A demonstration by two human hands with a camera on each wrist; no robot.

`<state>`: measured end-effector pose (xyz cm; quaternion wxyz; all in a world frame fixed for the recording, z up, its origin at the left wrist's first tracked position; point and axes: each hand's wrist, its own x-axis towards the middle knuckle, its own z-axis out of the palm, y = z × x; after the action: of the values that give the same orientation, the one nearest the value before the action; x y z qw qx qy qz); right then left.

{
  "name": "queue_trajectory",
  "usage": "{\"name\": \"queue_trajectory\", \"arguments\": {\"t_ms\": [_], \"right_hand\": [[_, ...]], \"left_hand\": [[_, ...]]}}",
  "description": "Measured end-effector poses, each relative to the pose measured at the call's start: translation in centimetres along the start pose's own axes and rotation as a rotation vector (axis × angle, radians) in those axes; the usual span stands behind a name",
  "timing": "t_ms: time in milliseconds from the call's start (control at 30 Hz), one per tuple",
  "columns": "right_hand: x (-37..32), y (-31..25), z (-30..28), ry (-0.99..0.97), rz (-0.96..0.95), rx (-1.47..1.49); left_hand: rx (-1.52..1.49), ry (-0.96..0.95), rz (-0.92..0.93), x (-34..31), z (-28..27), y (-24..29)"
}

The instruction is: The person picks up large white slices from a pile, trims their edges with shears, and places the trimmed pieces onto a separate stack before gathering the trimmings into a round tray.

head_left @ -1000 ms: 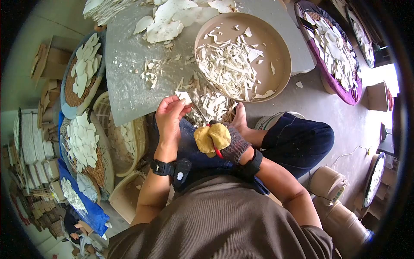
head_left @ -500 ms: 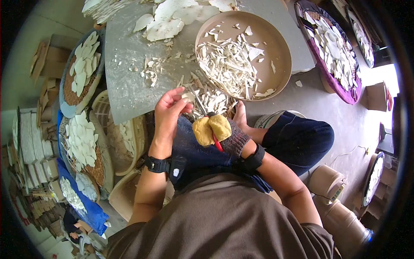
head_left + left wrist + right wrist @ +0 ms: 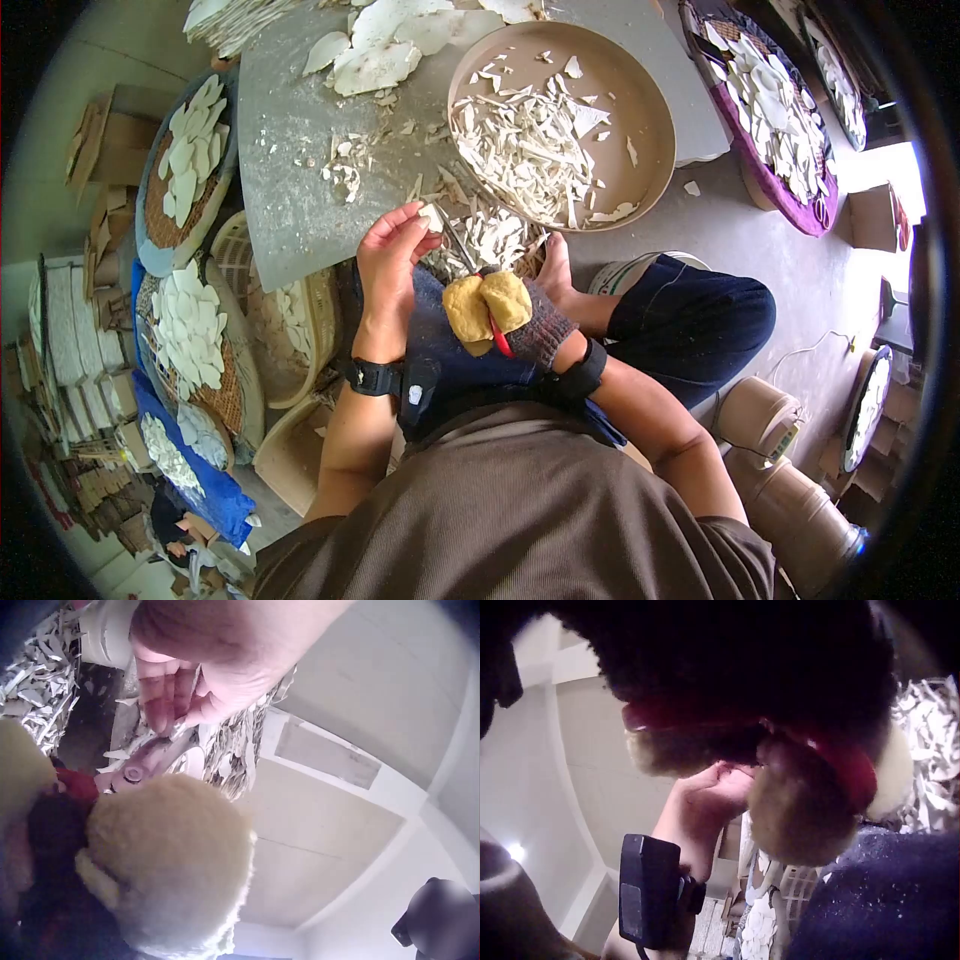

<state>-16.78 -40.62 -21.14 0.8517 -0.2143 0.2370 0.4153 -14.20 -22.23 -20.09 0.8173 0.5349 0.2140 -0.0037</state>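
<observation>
In the head view my bare left hand (image 3: 388, 262) pinches a small white flat piece (image 3: 431, 217) between thumb and fingertips. My right hand (image 3: 546, 328), in a grey knitted glove, grips shears (image 3: 459, 246) with red handles and thick yellow foam padding (image 3: 468, 308). The blades point up and left, their tips right beside the white piece. The left wrist view shows the shears' pivot (image 3: 133, 774) just below the fingertips of the left hand (image 3: 225, 656). Foam and glove hide most of the right fingers in the right wrist view.
Beyond the hands, a round brown tray (image 3: 640, 190) of white slivers rests on a grey table (image 3: 290, 190). More chips (image 3: 505, 240) lie below its near edge. Large white sheets (image 3: 385, 65) lie farther back. Baskets of white pieces (image 3: 190, 325) stand left; a purple-rimmed basket (image 3: 815, 225) stands right.
The white piece has turned in the left fingers and shows less surface than a second ago. Both hands have shifted slightly; the right hand with the shears sits a little farther left and up.
</observation>
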Motion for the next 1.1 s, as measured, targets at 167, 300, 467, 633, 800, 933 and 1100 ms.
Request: {"name": "queue_trajectory", "arguments": {"t_ms": [167,300,467,633,800,933,1100], "right_hand": [[2.2,0.0,-4.9,-0.191,0.12,0.213],[1.9,-0.4,-4.9,-0.286,0.134,0.232],[1.7,0.0,-4.9,-0.299,0.13,0.213],[1.9,-0.3,-4.4,-0.15,0.183,0.168],[1.1,1.2,-3.8,-0.161,0.073,-0.164],[0.9,1.5,-3.7,-0.286,-0.231,-0.854],[1.2,0.9,-3.4,-0.245,0.014,-0.45]], "left_hand": [[0.021,-0.009,-0.001,-0.1,-0.4,-0.3],[0.077,-0.074,-0.019,-0.2,-0.4,0.2],[0.119,-0.08,-0.041,-0.1,-0.5,0.5],[0.114,-0.071,-0.044,0.1,-1.1,0.2],[0.231,-0.014,0.008,-1.8,-3.3,2.7],[0.638,0.266,0.106,-2.1,-13.1,8.7],[1.274,0.277,0.61,3.4,-18.3,12.3]]}}
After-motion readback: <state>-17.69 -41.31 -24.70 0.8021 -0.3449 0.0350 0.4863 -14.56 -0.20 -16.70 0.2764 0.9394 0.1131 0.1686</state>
